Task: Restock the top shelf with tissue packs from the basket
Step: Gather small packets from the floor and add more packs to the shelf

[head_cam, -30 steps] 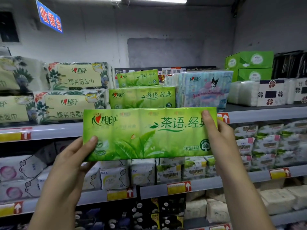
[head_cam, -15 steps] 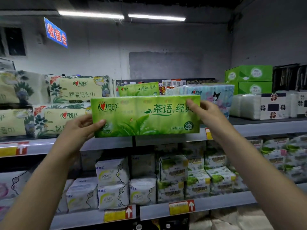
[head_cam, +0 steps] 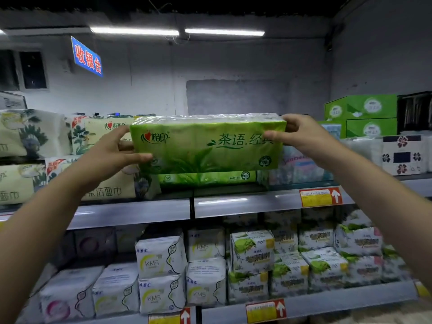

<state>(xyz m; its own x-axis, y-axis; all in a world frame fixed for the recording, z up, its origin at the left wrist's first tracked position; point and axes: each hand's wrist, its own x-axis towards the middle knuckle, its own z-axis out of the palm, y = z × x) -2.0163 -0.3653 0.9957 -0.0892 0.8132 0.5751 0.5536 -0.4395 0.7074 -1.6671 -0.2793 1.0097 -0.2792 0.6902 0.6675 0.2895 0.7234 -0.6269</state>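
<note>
Both hands are up at the top shelf [head_cam: 233, 203], holding the green tissue pack [head_cam: 205, 146] between them. The left hand [head_cam: 109, 153] pinches the left end, thumb across the front and fingers behind. The right hand [head_cam: 301, 136] clamps the right end, fingers curled over the top corner. The pack's long axis runs left to right, parallel to the shelf edge, just above a matching green pack [head_cam: 205, 178] lying on the shelf. That slot sits between the floral packs [head_cam: 102, 136] and the blue pack [head_cam: 301, 164], so the move looks like straight forward and down.
</note>
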